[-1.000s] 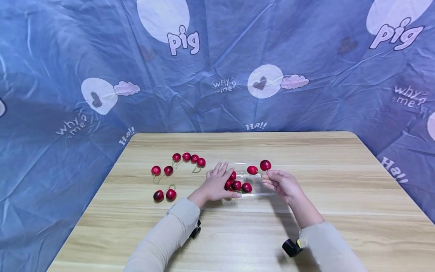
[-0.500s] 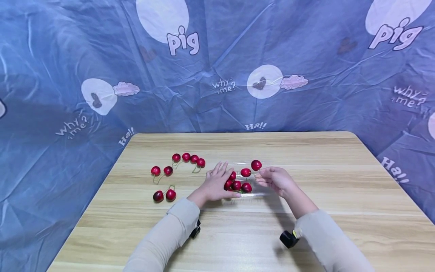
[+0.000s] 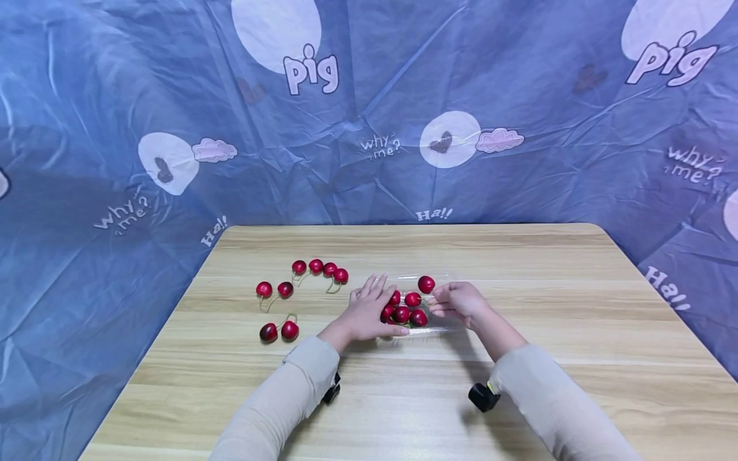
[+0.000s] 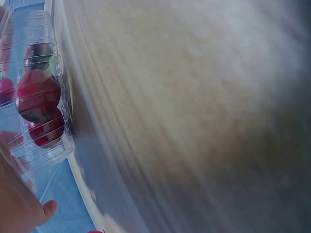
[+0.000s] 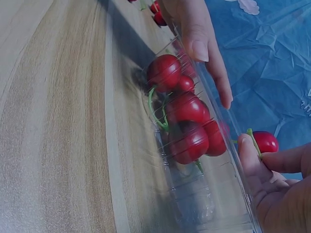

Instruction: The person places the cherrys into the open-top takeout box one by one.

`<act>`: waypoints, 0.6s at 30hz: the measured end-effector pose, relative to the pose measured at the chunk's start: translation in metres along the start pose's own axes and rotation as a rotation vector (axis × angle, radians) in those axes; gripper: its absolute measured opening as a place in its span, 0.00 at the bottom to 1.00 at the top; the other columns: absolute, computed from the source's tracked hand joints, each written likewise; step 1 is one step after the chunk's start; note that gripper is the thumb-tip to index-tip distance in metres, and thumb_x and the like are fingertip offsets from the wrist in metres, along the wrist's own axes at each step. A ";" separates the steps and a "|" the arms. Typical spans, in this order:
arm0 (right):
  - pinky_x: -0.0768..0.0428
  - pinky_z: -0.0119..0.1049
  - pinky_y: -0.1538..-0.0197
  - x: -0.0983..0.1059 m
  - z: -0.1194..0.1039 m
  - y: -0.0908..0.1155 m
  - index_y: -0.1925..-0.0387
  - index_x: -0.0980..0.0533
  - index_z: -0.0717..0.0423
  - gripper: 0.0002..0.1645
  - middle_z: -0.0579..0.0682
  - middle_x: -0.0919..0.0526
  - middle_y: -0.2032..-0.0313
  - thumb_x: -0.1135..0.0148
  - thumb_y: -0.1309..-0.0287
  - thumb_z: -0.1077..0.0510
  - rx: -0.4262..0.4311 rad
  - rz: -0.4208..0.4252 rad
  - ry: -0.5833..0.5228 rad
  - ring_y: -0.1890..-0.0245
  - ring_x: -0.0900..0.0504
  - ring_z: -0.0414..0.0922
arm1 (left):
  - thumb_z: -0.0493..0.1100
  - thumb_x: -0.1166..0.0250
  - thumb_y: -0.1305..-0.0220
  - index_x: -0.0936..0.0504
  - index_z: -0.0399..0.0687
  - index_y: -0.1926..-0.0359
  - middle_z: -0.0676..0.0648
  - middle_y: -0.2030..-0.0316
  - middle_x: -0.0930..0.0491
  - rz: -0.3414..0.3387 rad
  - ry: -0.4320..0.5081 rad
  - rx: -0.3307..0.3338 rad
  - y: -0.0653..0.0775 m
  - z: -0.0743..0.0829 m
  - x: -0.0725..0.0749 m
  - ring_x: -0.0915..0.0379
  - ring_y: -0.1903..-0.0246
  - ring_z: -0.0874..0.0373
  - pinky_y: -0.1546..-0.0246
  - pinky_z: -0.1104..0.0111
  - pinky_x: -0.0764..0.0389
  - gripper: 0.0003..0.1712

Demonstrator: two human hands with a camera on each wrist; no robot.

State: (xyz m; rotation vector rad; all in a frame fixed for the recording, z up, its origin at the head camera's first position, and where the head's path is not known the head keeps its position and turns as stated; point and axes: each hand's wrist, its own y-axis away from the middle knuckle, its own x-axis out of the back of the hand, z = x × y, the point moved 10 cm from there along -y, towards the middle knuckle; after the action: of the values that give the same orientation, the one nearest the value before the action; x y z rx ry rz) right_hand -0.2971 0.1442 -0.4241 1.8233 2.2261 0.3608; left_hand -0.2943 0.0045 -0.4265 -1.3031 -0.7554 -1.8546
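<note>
A clear plastic box (image 3: 441,330) stands mid-table with several red cherries (image 3: 401,314) inside, their green stems showing in the right wrist view. My left hand (image 3: 369,315) rests across its left end, fingers straight and spread, thumb along the near rim. With thumb and fingertips my right hand (image 3: 461,303) pinches a green stem (image 5: 254,142) at the box's right part. The cherry (image 3: 426,284) on that stem hangs over the far rim. Another cherry (image 3: 412,299) is just left of the fingertips, over the box. In the left wrist view, cherries (image 4: 39,94) show through the ribbed wall.
Left of the box, several paired cherries lie on the wooden table (image 3: 369,410): a back group (image 3: 316,266), a middle pair (image 3: 285,290) and a front pair (image 3: 290,330). A blue printed cloth (image 3: 346,173) hangs behind the table.
My right hand has moved left, carrying the pinched cherries further over the box. The second cherry has come down close to those inside. My left hand has stayed in place.
</note>
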 end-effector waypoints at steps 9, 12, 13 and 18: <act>0.22 0.34 0.67 -0.003 0.006 -0.008 0.58 0.38 0.81 0.14 0.56 0.23 0.77 0.59 0.44 0.73 -0.051 0.023 0.060 0.79 0.22 0.42 | 0.77 0.53 0.59 0.53 0.49 0.34 0.44 0.34 0.66 0.001 -0.013 -0.003 0.000 0.000 0.000 0.75 0.37 0.47 0.44 0.49 0.56 0.57; 0.22 0.35 0.67 -0.004 0.007 -0.010 0.60 0.37 0.80 0.12 0.57 0.24 0.77 0.60 0.45 0.74 -0.066 0.033 0.075 0.80 0.22 0.42 | 0.78 0.53 0.59 0.53 0.49 0.34 0.43 0.35 0.66 0.003 -0.020 -0.002 0.000 0.000 0.000 0.74 0.37 0.47 0.44 0.49 0.55 0.57; 0.22 0.36 0.67 -0.004 0.008 -0.011 0.60 0.37 0.80 0.12 0.57 0.24 0.77 0.59 0.46 0.74 -0.072 0.040 0.083 0.80 0.22 0.43 | 0.78 0.53 0.60 0.53 0.50 0.34 0.43 0.35 0.66 0.004 -0.022 -0.001 0.000 0.000 0.000 0.74 0.37 0.47 0.44 0.49 0.55 0.57; 0.22 0.36 0.69 -0.002 0.011 -0.015 0.63 0.35 0.79 0.10 0.56 0.24 0.80 0.57 0.49 0.75 -0.098 0.085 0.133 0.83 0.23 0.43 | 0.78 0.53 0.60 0.53 0.50 0.34 0.43 0.35 0.65 0.004 -0.025 -0.002 0.000 0.000 -0.001 0.74 0.37 0.47 0.44 0.49 0.55 0.57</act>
State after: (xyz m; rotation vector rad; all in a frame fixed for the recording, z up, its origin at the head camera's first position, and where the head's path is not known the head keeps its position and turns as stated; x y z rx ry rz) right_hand -0.3070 0.1397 -0.4398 1.8963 2.1775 0.6132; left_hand -0.2942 0.0052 -0.4271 -1.3306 -0.7642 -1.8397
